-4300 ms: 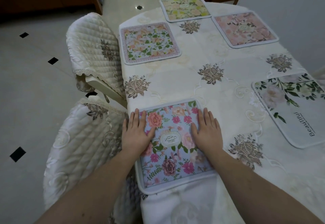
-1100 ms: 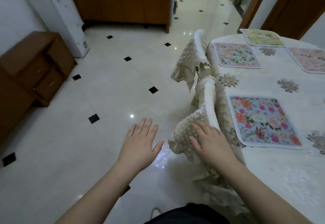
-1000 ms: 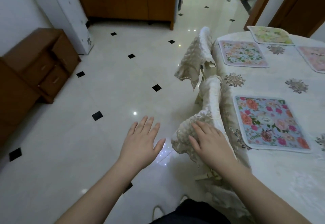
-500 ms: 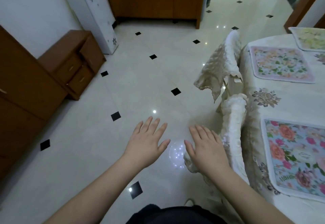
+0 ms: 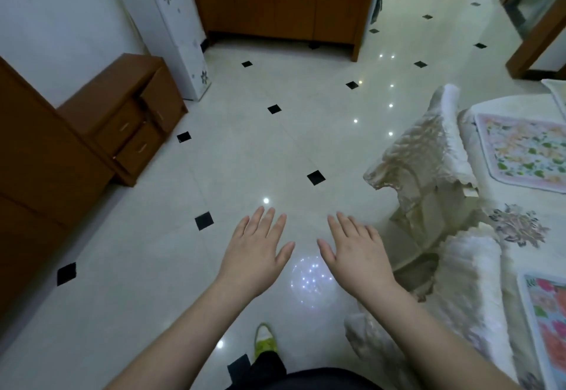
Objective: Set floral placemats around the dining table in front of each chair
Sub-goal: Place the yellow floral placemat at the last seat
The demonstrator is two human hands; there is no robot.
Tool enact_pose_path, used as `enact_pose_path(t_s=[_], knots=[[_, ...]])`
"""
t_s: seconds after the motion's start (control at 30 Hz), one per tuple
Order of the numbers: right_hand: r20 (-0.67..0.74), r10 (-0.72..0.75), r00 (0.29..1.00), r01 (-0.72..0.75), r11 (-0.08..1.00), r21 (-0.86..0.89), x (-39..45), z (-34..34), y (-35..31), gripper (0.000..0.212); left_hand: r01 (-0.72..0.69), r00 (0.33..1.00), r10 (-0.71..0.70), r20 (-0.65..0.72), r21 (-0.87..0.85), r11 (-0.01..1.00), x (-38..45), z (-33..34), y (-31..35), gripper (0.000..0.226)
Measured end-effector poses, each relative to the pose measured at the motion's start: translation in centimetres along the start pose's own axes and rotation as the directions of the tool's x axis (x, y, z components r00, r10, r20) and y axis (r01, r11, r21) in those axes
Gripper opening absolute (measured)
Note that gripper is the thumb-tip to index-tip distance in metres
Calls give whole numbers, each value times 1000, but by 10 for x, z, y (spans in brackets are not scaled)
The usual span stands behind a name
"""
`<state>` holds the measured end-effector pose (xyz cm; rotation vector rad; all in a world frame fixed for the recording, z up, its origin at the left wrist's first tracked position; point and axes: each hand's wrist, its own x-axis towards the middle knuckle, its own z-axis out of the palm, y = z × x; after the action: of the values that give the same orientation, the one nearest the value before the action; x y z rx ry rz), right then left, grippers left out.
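Cream tile floor (image 5: 232,157) with small black diamond insets, filling most of the head view. Left hand (image 5: 255,250) held flat over that floor, palm down, fingers spread and straight, holding nothing. Right hand (image 5: 356,251) just beside it, likewise flat and splayed, empty, thumbs pointing toward each other across a narrow gap. Both bare forearms reaching in from the bottom edge; dark trousers and a yellow-green shoe (image 5: 266,339) visible below them.

Dining table (image 5: 520,215) cut off by the right edge of the frame, draped in a pale embroidered cloth. Pink-bordered floral placemat (image 5: 520,152) lying flat near the table's left edge, in front of the far chair (image 5: 428,150). Second floral placemat (image 5: 548,313), with red and pink blooms on blue, lying flat farther down the same edge, in front of the near chair (image 5: 471,282) and only partly in view. Corner of another mat (image 5: 556,89) at the table's far end, possibly a third placemat, too cropped to be sure. Both chairs dressed in quilted cream covers and pushed in against the table; right hand near the closer one but apart from it.

Along the left wall, a low brown drawer unit (image 5: 128,114) and a white floor-standing appliance (image 5: 171,28); behind, a wooden cabinet (image 5: 284,0).
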<state>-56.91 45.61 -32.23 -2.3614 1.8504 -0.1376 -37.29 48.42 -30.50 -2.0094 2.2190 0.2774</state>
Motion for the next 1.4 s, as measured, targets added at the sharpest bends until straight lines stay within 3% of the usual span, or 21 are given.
enact_pose_path(t_s=[0.13,0.27,0.4,0.5,0.6,0.77,0.9,1.17,1.3,1.4], knots=[[-35,17,999,-18,1000,-16,52,-5,-39,76,9,998,-15,-69,-76,997,34,-13,-59,84],[-63,58,996,-60,998,-23,95,-17,-67,77,-5,997,-6,-73,-152,988,74,-40,-105,116],[-64,83,995,-85,996,-30,121,-15,-74,72,-59,989,36,-141,-162,985,108,-61,-119,93],[-75,119,990,-123,991,-50,142,-15,-68,61,-110,985,88,-148,-153,982,133,-69,-118,92],[-22,163,986,-164,985,-48,164,-17,-54,72,-143,984,127,-126,-123,982,164,-75,-112,92],[-4,218,976,-218,975,-39,212,-13,-24,77,-156,981,149,-121,-50,986,226,-72,-102,72],[-7,222,975,-222,975,-16,263,-18,7,76,-169,986,169,1,-25,985,283,-83,-81,87],[-27,252,967,-252,968,17,355,-41,70,76,-186,975,185,-126,5,983,390,-114,-46,59],[37,307,951,-308,951,29,395,-44,90,79,-92,987,85,-135,-46,995,432,-134,-37,70],[21,320,947,-321,946,37,429,-49,100,80,-114,989,108,-100,-48,992,471,-143,-42,84]])
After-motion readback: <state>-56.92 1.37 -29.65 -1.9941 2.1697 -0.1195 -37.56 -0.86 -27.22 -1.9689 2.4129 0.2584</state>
